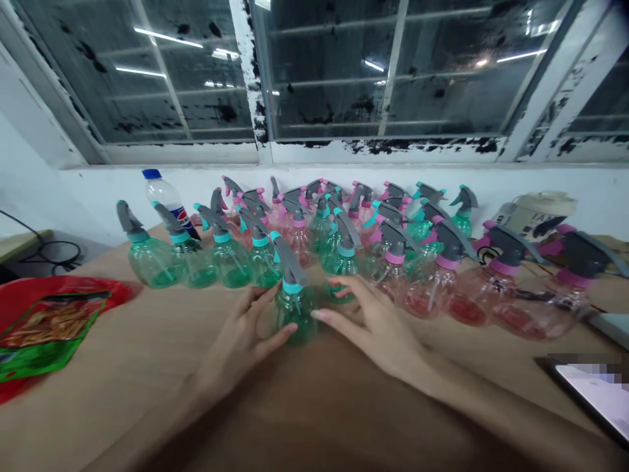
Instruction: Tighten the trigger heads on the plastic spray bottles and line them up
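Note:
A green spray bottle [296, 308] with a grey and turquoise trigger head stands upright on the table in front of me. My left hand [255, 331] curls round its left side, the thumb lying across the front. Just to the right of that bottle is my right hand [368, 318], its thumb and fingers apart and holding nothing. The thumb tip comes close to the bottle; whether it touches I cannot tell. Behind the right fingers stands another green spray bottle [341, 262], partly hidden by them.
Several green spray bottles [234, 265] line up at left, and several pink spray bottles [472, 298] at right, with more behind. A soda bottle [164, 193] stands at back left. A red snack bag [59, 321], a tablet-like device [597, 393] and a pale cup [535, 213] flank them.

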`<action>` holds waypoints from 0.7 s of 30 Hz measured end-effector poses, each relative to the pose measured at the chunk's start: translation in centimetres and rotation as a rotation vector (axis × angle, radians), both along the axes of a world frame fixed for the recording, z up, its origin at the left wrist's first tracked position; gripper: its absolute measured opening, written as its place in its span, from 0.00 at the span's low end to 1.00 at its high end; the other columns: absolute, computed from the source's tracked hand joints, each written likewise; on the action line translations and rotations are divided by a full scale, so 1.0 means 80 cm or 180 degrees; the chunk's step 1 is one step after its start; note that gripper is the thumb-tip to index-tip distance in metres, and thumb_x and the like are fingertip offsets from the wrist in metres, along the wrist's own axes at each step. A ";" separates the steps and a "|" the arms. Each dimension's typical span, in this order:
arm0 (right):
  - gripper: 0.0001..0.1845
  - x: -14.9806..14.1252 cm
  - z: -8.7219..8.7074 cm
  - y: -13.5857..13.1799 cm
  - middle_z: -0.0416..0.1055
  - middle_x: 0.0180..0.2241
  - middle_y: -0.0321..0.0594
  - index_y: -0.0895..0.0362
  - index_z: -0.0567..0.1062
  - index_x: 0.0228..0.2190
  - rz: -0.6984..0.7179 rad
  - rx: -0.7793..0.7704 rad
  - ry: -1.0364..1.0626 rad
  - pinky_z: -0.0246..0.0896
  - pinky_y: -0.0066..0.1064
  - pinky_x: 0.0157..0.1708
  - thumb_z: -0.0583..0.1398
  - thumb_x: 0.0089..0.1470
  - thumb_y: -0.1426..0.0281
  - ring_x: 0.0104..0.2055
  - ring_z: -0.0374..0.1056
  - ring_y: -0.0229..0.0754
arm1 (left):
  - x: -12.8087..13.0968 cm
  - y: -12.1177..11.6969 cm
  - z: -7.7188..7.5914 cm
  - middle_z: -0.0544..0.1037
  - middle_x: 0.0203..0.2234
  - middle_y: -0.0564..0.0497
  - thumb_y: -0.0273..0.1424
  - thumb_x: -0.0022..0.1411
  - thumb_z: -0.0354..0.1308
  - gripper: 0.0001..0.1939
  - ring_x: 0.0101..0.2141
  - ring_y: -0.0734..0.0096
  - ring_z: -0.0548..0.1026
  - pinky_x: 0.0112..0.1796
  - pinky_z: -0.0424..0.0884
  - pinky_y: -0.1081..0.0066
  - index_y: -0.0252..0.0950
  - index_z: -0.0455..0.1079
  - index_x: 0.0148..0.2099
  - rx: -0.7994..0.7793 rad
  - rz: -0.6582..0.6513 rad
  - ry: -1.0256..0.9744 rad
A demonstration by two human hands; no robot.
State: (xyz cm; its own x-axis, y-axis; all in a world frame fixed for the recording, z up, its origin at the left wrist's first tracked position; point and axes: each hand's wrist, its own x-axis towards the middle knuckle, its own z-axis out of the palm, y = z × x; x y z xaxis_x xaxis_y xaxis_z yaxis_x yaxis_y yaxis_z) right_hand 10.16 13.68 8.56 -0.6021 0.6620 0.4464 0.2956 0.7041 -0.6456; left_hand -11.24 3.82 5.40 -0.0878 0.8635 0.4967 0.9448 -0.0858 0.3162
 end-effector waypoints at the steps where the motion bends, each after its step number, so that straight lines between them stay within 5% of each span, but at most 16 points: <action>1: 0.24 0.007 -0.001 0.005 0.74 0.38 0.41 0.54 0.69 0.44 -0.0052 -0.0058 -0.0138 0.66 0.37 0.34 0.57 0.51 0.51 0.36 0.71 0.44 | -0.005 0.007 -0.001 0.66 0.47 0.47 0.46 0.60 0.54 0.30 0.46 0.59 0.69 0.47 0.68 0.59 0.42 0.54 0.61 -0.0017 0.0024 -0.0024; 5: 0.16 0.027 0.001 0.025 0.76 0.28 0.36 0.53 0.72 0.38 -0.0203 -0.0067 -0.0448 0.62 0.32 0.26 0.55 0.54 0.56 0.25 0.69 0.40 | -0.017 0.033 -0.003 0.66 0.48 0.46 0.47 0.59 0.54 0.30 0.45 0.59 0.70 0.43 0.69 0.59 0.39 0.57 0.59 -0.0098 0.0182 -0.0234; 12: 0.12 0.037 0.012 0.045 0.77 0.29 0.35 0.51 0.74 0.34 -0.0458 -0.0093 -0.0558 0.62 0.33 0.31 0.56 0.54 0.59 0.30 0.72 0.41 | -0.019 0.056 0.007 0.69 0.47 0.44 0.48 0.59 0.52 0.29 0.41 0.60 0.73 0.36 0.73 0.65 0.36 0.58 0.57 -0.0170 0.0236 -0.0367; 16: 0.16 0.036 0.013 0.052 0.77 0.30 0.38 0.54 0.72 0.39 -0.0592 -0.0230 -0.0553 0.63 0.33 0.29 0.55 0.53 0.57 0.28 0.72 0.42 | -0.017 0.065 0.012 0.72 0.44 0.46 0.47 0.60 0.52 0.29 0.36 0.61 0.75 0.36 0.71 0.64 0.40 0.56 0.59 -0.0281 0.0421 -0.0101; 21: 0.30 0.029 0.004 0.063 0.77 0.30 0.39 0.58 0.64 0.52 -0.0515 -0.0527 -0.0516 0.63 0.33 0.22 0.54 0.53 0.53 0.14 0.66 0.36 | -0.008 0.074 0.021 0.74 0.42 0.47 0.45 0.62 0.52 0.28 0.36 0.61 0.76 0.35 0.70 0.66 0.40 0.55 0.61 -0.0454 0.0631 0.0178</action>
